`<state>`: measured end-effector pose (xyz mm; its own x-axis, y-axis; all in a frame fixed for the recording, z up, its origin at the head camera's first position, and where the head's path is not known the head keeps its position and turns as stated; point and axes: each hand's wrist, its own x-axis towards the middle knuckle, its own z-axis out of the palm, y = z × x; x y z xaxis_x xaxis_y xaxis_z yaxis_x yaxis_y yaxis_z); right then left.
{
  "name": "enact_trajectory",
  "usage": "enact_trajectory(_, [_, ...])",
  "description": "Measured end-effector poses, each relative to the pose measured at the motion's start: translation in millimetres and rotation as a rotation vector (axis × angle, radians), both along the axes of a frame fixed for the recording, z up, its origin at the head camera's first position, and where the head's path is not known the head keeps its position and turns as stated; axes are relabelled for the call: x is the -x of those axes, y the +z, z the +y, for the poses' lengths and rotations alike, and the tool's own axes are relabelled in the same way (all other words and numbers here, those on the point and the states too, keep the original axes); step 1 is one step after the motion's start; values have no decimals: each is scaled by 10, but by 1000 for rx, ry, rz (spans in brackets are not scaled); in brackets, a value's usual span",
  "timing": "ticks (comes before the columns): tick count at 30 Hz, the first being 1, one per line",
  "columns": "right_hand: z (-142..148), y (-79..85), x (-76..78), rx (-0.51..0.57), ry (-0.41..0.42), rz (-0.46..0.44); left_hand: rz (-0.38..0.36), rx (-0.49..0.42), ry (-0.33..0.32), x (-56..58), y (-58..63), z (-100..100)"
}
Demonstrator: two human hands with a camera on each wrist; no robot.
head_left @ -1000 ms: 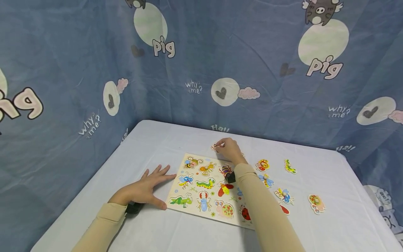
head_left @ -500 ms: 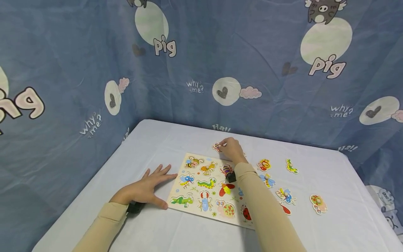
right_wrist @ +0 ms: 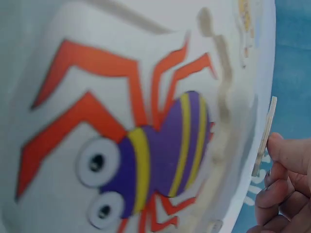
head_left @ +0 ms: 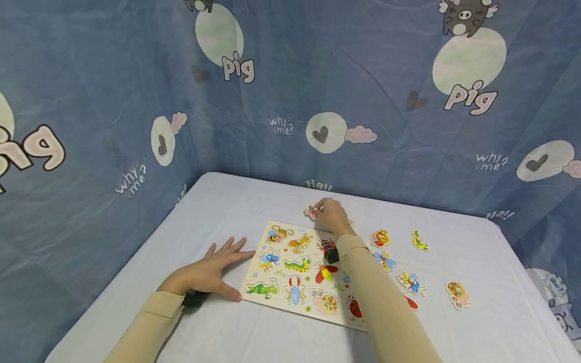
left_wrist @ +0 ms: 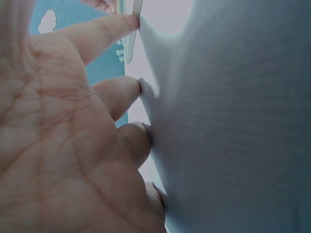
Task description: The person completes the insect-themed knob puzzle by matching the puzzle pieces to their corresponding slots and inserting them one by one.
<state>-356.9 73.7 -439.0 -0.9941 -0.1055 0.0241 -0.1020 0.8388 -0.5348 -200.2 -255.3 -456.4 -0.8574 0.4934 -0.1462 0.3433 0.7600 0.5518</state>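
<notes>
A wooden insect puzzle board (head_left: 278, 274) lies on the white table. My left hand (head_left: 204, 272) rests with spread fingers at the board's left side; its thumb and index finger touch the edge. In the left wrist view the fingertips (left_wrist: 130, 23) meet the board edge and the cloth. Just behind the board, my right hand (head_left: 333, 216) pinches a puzzle piece (head_left: 310, 211) with reddish markings. Seen edge-on in the right wrist view, this thin wooden piece (right_wrist: 265, 138) sits between thumb and fingers. The printed spider (right_wrist: 165, 145) on the board lies under the right wrist.
Loose knobbed pieces lie right of the board: a caterpillar (head_left: 419, 240), a round red-orange one (head_left: 380, 238), a dragonfly (head_left: 385, 260), a blue-winged mosquito (head_left: 411, 283) and a snail (head_left: 458, 295). A red piece (head_left: 411, 302) is partly behind the right sleeve. A patterned blue curtain (head_left: 290, 101) hangs behind.
Both hands stay nearly where they were. The puzzle piece in the right hand shifts very slightly; the left hand still rests against the board.
</notes>
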Motion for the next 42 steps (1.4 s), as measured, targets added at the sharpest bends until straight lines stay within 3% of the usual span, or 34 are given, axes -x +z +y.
enact_trajectory(16, [131,114,-76,-5,70,4,-9,-15,-1,-14,-8,-9])
enact_trajectory(27, [257,136,-182,18,122,-3,-12,-32,-19,-8,-51,-35])
enact_trajectory(42, [473,192,-354,47,146,-23,7,-26,-20,-4,-22,-13])
